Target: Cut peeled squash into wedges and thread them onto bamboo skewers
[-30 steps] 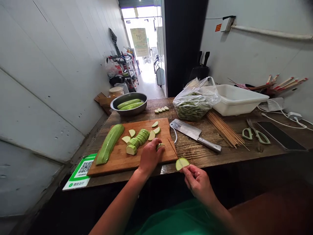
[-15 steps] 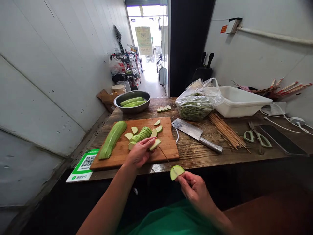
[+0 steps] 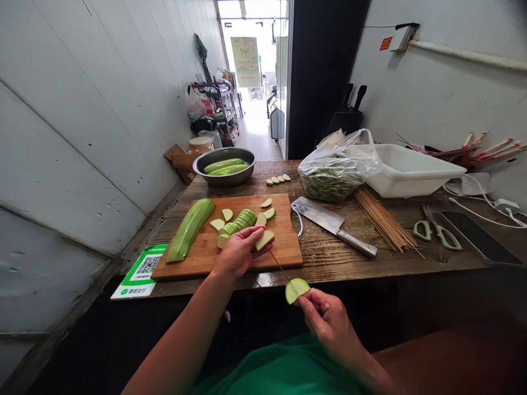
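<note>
My left hand (image 3: 239, 251) is closed in a pinch on a half-round zucchini slice (image 3: 265, 240), just over the front of the wooden cutting board (image 3: 272, 262). My right hand (image 3: 325, 315), lower and nearer to me, pinches a second zucchini slice (image 3: 297, 291) that has a thin wooden skewer (image 3: 280, 265) through it. The skewer points up and left to the slice in my left hand; I cannot tell whether it has entered that slice. On the board are a row of cut slices (image 3: 242, 219), several loose pieces and a long zucchini (image 3: 190, 230).
A grey bowl (image 3: 197, 169) with zucchinis stands at the back left. Four-sided cleaver (image 3: 319, 215), bundled skewers (image 3: 381, 219), scissors (image 3: 438, 233) and a phone (image 3: 481, 236) lie rightward. Behind them are a plastic bag of green vegetables (image 3: 331, 178) and a white tub (image 3: 411, 184).
The slice in my left hand is turned a little, showing more of its cut face. My right hand stays nearly in place with its slice and skewer. The view has shifted slightly.
</note>
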`<state>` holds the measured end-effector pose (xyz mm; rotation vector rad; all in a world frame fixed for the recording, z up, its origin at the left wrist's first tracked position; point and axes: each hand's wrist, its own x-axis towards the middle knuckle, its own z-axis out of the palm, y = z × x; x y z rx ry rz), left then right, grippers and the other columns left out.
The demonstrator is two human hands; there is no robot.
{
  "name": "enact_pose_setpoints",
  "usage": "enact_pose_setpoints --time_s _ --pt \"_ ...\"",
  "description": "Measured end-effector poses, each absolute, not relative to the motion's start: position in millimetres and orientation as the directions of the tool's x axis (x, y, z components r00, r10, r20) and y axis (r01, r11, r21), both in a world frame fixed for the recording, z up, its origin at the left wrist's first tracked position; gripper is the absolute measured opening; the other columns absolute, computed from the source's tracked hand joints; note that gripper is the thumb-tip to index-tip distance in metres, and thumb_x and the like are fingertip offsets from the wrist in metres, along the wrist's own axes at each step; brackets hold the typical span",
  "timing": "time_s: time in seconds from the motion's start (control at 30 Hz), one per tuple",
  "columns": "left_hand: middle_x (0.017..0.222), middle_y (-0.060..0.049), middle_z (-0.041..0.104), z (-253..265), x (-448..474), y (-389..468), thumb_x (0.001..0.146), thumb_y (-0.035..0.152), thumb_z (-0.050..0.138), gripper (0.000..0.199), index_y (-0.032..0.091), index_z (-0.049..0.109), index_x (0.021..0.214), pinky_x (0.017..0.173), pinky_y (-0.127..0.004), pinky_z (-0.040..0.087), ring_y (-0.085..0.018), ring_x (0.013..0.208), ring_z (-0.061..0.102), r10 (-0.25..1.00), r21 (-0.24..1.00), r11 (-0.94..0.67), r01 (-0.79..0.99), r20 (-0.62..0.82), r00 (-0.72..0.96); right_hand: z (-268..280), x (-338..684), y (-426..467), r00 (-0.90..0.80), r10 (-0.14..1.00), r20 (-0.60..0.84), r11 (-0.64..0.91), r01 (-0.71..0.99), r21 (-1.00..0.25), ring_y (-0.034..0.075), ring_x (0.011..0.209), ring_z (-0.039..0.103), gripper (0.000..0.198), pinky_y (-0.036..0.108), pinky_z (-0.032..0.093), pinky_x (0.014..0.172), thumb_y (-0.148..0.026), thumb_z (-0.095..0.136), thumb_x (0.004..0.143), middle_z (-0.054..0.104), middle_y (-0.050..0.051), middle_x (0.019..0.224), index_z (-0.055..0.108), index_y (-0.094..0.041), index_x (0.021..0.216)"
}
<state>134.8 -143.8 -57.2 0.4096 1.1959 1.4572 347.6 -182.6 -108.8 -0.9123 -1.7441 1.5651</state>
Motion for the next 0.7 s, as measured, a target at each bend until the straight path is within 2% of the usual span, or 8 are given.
enact_pose_setpoints --time_s 0.3,0.7 --pt "0.077 -0.011 0.066 -58.0 133.5 -145.6 0.072 0.012 0.063 0.009 0.007 0.061 0.08 0.066 -0.03 0.055 -0.017 0.068 0.064 0.899 0.835 0.184 -0.518 -0.356 -0.254 -105.7 348.7 -184.2 -0.568 0.823 0.002 0.072 0.102 -0.992 0.006 0.045 0.024 0.027 0.02 0.02 0.04 -0.035 0.044 0.086 0.03 -0.006 0.052 0.053 -0.014 0.072" --pt "0.076 -0.01 0.065 -56.8 132.4 -146.0 0.069 0.015 0.066 0.014 0.007 0.062 0.08 0.068 -0.032 0.055 -0.019 0.069 0.064 0.914 0.85 0.19 -0.491 -0.335 -0.227 -102.3 350.5 -186.0 -0.575 0.818 -0.008 0.066 0.108 -0.992 0.007 0.047 0.025 0.029 0.02 0.02 0.041 -0.037 0.044 0.086 0.031 -0.005 0.054 0.051 -0.015 0.07"
